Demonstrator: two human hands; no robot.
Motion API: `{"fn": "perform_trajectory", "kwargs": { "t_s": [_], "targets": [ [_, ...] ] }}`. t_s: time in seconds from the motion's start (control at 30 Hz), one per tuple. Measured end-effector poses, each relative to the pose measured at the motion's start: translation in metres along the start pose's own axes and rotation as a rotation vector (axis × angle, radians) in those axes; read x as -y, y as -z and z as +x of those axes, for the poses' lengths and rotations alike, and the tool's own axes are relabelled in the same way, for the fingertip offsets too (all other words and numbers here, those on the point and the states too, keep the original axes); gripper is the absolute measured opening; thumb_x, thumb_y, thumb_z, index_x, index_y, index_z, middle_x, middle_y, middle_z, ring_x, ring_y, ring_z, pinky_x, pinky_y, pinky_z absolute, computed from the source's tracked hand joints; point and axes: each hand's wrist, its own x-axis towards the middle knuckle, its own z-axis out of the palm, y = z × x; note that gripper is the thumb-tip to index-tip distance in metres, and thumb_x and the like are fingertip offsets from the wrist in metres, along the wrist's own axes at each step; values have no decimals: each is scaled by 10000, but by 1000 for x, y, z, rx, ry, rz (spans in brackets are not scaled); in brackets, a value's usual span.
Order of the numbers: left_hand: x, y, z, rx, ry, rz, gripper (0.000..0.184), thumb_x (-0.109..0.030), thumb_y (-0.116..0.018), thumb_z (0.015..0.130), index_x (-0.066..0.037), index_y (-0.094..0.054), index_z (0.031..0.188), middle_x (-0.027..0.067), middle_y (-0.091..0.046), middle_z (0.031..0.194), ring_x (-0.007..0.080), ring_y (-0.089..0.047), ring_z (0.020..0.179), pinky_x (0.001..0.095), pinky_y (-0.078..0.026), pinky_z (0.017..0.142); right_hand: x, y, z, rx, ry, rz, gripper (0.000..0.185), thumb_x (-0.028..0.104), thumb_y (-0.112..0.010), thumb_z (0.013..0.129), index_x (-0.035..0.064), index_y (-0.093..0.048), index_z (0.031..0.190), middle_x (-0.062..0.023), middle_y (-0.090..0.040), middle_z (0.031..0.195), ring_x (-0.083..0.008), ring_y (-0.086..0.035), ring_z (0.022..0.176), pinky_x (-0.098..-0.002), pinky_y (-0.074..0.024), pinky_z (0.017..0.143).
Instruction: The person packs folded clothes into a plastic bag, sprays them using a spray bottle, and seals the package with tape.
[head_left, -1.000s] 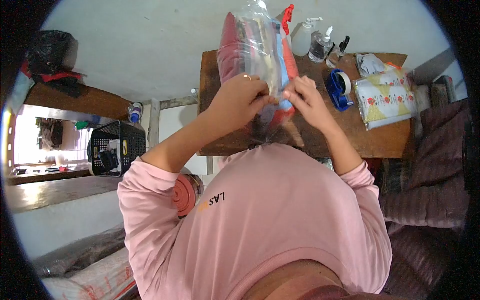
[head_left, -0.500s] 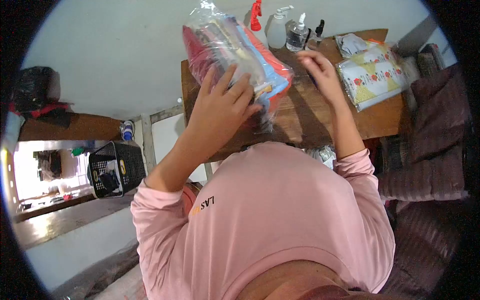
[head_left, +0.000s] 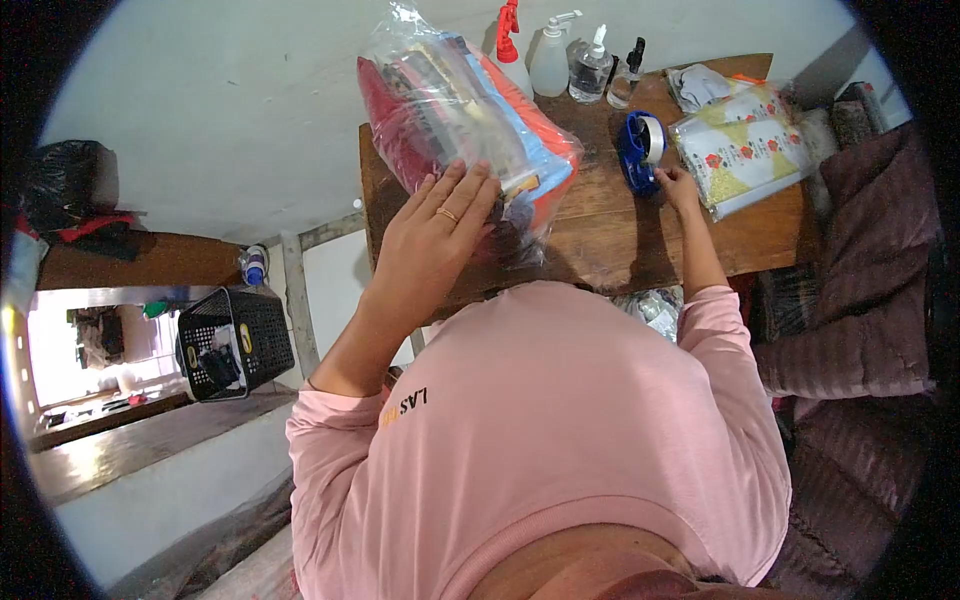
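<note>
My left hand [head_left: 437,225] lies flat on the near side of a clear plastic bag [head_left: 470,100], its fingers stretched out and a ring on one of them. Through the bag show folded items in dark red, light blue and orange. At the right, the fingers of my right hand [head_left: 681,188] pinch at the near end of a blue tape dispenser [head_left: 632,155] with a pale roll in it. The dispenser stands on the wooden table [head_left: 600,235]; whether tape is between my fingertips is too small to tell.
Behind the bag stand a red-topped spray bottle [head_left: 508,45], a white pump bottle [head_left: 550,60] and two clear bottles [head_left: 590,75]. Patterned packets [head_left: 750,155] lie at the right. A black basket [head_left: 235,345] is at the left, dark striped fabric [head_left: 850,330] at the right.
My right hand has moved nearer and to the right, down to the tape dispenser, which now shows. My left hand's fingers have come closer together and lie flatter on the bag.
</note>
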Motion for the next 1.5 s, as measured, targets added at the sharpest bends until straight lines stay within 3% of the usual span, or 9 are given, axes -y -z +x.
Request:
{"fn": "perform_trajectory", "kwargs": {
  "t_s": [0.33,0.43,0.77,0.9,1.0,1.1,1.2,1.33,1.5],
  "targets": [
    [-4,0,6,13,25,48,471,-161,-693,712,-73,-555,1155,70,-558,1220,247,-541,1122,368,-451,930,83,45,-26,322,-302,-51,245,264,-547,892,51,-483,995,-140,-618,689,-235,-654,655,-346,-489,477],
    [-5,-1,6,13,31,51,475,-156,-692,709,-78,-555,1157,70,-557,1221,248,-539,1124,365,-448,934,32,14,-26,98,-103,-43,249,266,-535,900,27,-501,964,-157,-618,823,-238,-640,750,-364,-497,655],
    [-7,1,8,38,51,40,481,-140,-694,695,-85,-561,1155,77,-566,1207,258,-537,1128,370,-452,930,-1,19,-85,297,-134,1230,74,101,-504,841,89,-506,768,-108,-539,1225,-217,-480,1160,-300,-350,934],
    [-8,5,10,76,44,32,470,-173,-660,748,-58,-537,1186,96,-556,1210,261,-533,1130,390,-443,934,11,19,-102,285,-178,1358,65,116,-509,798,96,-487,740,-146,-448,1343,-233,-429,1217,-391,-258,1052],
    [-8,7,12,68,26,39,464,-177,-656,752,-57,-537,1184,97,-559,1204,261,-540,1119,388,-448,927,0,21,-105,412,-137,1486,146,175,-532,842,93,-507,725,-141,-497,1291,-212,-468,1173,-369,-316,1014],
    [-8,4,11,50,18,53,447,-187,-644,762,-53,-539,1176,101,-563,1196,260,-546,1112,386,-451,924,-8,22,-98,299,-442,1089,275,313,-586,862,69,-567,736,-128,-627,1069,-202,-599,955,-334,-458,849],
    [-4,0,9,4,9,53,485,-175,-691,699,-82,-560,1157,80,-574,1190,257,-551,1109,375,-463,915,-22,12,-87,246,-392,555,436,452,-638,814,18,-630,774,-93,-664,778,-177,-632,656,-319,-514,633],
    [-5,0,8,-2,15,63,486,-189,-686,707,-80,-553,1162,82,-579,1175,257,-557,1099,379,-463,916,2,23,-77,91,-345,111,538,474,-675,766,-62,-640,803,-141,-622,615,-185,-628,533,-329,-512,547],
    [-3,-1,6,-19,-11,72,478,-211,-676,721,-79,-552,1163,82,-577,1173,254,-549,1106,376,-457,923,-46,17,-48,74,-162,-247,498,405,-563,856,-89,-615,816,-238,-626,661,-351,-638,566,-419,-526,628]
  ]
}}
